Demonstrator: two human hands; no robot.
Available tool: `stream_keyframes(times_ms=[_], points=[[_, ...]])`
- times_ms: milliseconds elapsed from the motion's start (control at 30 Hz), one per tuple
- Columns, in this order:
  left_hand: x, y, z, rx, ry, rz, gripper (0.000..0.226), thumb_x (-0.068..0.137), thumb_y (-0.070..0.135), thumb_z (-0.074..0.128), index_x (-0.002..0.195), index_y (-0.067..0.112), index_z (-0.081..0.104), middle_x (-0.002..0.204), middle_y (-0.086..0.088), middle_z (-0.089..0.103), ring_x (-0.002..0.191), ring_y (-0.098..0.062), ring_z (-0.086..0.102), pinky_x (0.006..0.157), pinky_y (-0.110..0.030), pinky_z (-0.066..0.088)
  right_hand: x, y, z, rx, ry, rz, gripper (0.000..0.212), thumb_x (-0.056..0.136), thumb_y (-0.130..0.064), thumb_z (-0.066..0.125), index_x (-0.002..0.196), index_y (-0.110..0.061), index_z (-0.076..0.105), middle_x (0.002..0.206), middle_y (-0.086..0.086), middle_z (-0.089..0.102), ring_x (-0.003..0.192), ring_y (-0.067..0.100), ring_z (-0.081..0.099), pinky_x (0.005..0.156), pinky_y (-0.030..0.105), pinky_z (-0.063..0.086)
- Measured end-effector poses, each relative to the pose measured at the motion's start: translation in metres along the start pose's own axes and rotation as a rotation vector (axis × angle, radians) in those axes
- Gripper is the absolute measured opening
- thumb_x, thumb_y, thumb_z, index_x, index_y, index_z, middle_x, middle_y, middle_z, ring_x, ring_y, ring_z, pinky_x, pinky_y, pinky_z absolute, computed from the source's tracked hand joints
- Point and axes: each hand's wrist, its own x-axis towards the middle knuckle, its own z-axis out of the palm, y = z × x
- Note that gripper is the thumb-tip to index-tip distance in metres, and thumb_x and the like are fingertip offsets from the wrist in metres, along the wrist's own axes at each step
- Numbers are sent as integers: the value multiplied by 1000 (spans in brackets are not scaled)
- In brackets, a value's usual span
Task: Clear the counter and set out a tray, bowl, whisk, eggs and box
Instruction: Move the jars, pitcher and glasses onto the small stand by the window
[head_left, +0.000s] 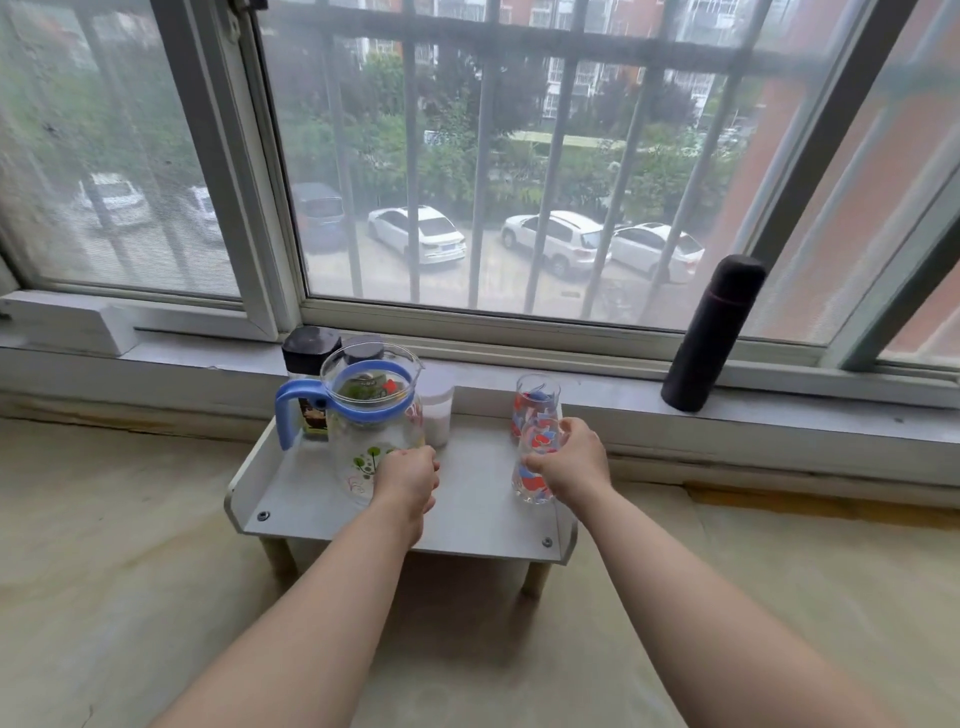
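Observation:
A small grey raised shelf (467, 514) stands on the beige counter below the window. On its left stands a glass pitcher (363, 410) with a blue handle and rim. My left hand (408, 480) is curled against the pitcher's lower right side. On the shelf's right stand two patterned drinking glasses. My right hand (571, 457) grips the nearer glass (535, 457); the farther glass (535, 400) stands just behind it.
Behind the pitcher are a dark-lidded jar (309, 353) and a white container (436, 415). A black thermos (711, 332) stands on the window sill to the right. The barred window closes off the back. The beige counter (156, 571) spreads out on both sides.

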Motion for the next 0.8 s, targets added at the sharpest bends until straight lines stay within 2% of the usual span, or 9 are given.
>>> stream_keyframes(times_ms=[67,200,300,400,467,567,633,733,800], points=[[1,1,5,-22,26,3,18,94,12,45,106,5,56,81,-4,56,73,-17,48,63,-27,39,4,1,2,-18,8,-2,64,71,-19,81,125,-15,48,117,6,57,99,21,62,81,34,56],[5,-2,13,50,114,59,13,90,12,47,93,5,58,82,-10,52,70,-18,44,71,-34,39,13,2,4,-53,8,-23,61,69,-20,80,122,-14,51,116,6,58,101,22,61,87,36,54],[2,-2,17,72,159,77,11,93,11,46,93,6,56,75,-5,45,64,-15,39,64,-30,38,20,1,6,-65,11,-11,57,67,-23,78,117,-16,52,113,4,59,101,23,61,89,41,53],[2,-2,17,90,157,74,12,93,12,47,94,5,57,77,-5,47,65,-15,39,59,-28,36,28,5,12,-94,11,-2,58,63,-28,76,115,-19,51,111,3,60,102,25,61,90,45,53],[1,-2,15,103,145,71,14,93,13,48,95,5,59,77,-5,48,66,-15,40,61,-29,37,26,3,14,-102,6,-2,63,65,-24,75,121,-18,48,115,5,57,108,27,57,92,45,52],[0,-3,13,120,116,57,15,94,15,48,98,6,59,79,-7,49,73,-18,45,71,-33,41,14,-5,8,-110,-15,21,73,70,-14,75,133,-12,38,128,10,47,119,28,48,100,42,47],[-3,-2,12,113,87,50,12,93,14,49,92,8,59,83,-8,50,79,-21,46,74,-34,41,8,-4,1,-78,-22,51,81,72,-11,76,140,-10,31,137,12,41,125,30,45,103,41,45],[-11,-1,13,92,28,43,20,91,10,47,72,16,49,79,-7,47,68,-19,41,60,-29,33,-9,1,-14,-23,-17,87,84,79,-9,73,147,-8,23,147,12,35,133,29,41,102,38,42],[-19,0,15,92,-18,38,25,92,8,46,69,18,46,74,-3,46,62,-16,37,55,-27,30,-22,5,-24,21,-2,94,84,83,-10,70,150,-9,20,151,11,33,136,28,39,103,37,41]])
